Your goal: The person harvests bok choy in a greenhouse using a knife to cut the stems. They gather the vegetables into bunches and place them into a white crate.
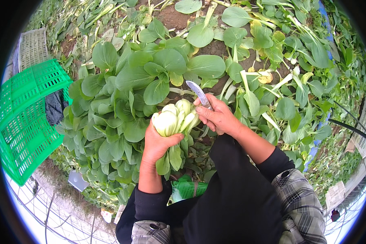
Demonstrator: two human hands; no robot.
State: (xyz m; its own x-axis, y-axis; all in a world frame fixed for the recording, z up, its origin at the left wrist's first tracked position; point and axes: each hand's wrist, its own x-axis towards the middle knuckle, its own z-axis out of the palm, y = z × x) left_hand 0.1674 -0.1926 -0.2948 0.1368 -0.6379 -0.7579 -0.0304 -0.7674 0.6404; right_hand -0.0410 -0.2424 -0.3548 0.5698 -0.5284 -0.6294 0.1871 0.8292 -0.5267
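My left hand (160, 141) is wrapped around a bunch of bok choy (167, 120), its pale stem bases facing up and its leaves hanging below. Close to the bunch's right side, my right hand (215, 116) grips a knife (198, 91) whose short curved blade points up and to the left. The fingers of that hand are beside the stems; whether they touch them I cannot tell. Standing bok choy plants (109, 106) fill the ground left of and beyond my hands. Cut bok choy and loose leaves (253, 97) lie on the soil to the right.
Green plastic crates (27, 137) stand at the left, with dark cloth (55, 106) in them. A pale crate (33, 48) is behind them. A blue strip (317, 143) runs along the right side. Between my legs lies a green bag (187, 188), and a dark hose (349, 128) is far right.
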